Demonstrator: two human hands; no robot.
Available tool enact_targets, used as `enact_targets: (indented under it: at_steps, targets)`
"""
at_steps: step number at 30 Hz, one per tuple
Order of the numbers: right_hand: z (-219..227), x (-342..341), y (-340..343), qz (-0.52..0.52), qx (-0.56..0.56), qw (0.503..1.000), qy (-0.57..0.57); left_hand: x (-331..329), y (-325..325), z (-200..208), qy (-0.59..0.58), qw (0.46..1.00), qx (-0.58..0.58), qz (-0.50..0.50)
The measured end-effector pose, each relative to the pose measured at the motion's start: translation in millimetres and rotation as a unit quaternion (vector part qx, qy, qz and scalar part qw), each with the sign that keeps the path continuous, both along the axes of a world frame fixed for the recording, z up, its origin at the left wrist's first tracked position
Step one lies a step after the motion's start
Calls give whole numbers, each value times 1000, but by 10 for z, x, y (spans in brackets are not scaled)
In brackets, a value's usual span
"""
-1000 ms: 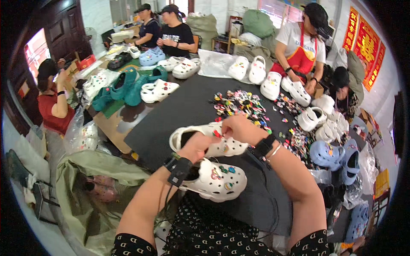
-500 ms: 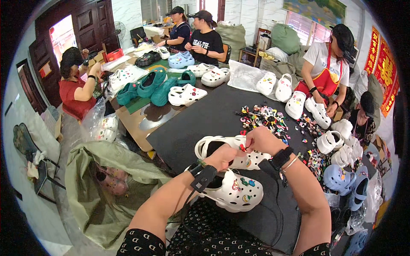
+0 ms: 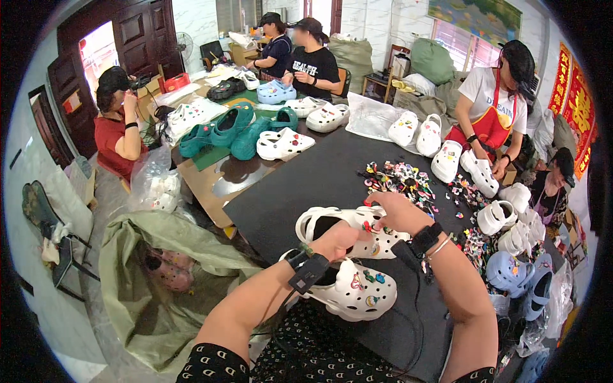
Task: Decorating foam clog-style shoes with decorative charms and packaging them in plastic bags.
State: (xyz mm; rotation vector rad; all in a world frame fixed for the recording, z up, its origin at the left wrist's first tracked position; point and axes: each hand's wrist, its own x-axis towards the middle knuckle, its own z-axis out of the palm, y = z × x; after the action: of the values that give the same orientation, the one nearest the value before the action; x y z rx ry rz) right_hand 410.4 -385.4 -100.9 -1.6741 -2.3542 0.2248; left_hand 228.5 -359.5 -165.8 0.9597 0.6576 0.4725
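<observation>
A white clog [image 3: 389, 246] with holes lies sideways on the black tabletop under both my hands. My left hand [image 3: 337, 241] is closed over the near side of its opening, fingertips at the front part. Just beside them a small red charm [image 3: 368, 227] sits on the clog. My right hand [image 3: 401, 213] is above the toe, thumb and forefinger apart and bent toward the charm. Nearer me, partly under my left wrist, rests a second white clog [image 3: 348, 300] bearing several colourful charms.
Loose charms [image 3: 402, 182] are heaped beyond my right hand. White clogs [image 3: 445, 161] and blue clogs [image 3: 509, 271] line the table's right side; green clogs [image 3: 233, 127] stand at the far left. An olive sack [image 3: 128, 274] is at my left. Several people work around the tables.
My right hand has opened from a pinch at the red charm, its thumb and forefinger now apart. The left hand stays at the clog, slightly shifted. The person at left has raised a hand.
</observation>
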Motion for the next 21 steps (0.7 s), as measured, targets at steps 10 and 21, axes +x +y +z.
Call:
enact_targets:
  at_steps: [10, 21]
  targets:
    - [1, -65, 55, -61, -139, 988, 27, -27, -94, 101, 13, 999, 23, 22]
    - [-51, -109, -1, -97, -152, 983, -24, 22, -9, -159, 140, 978, 150, 29]
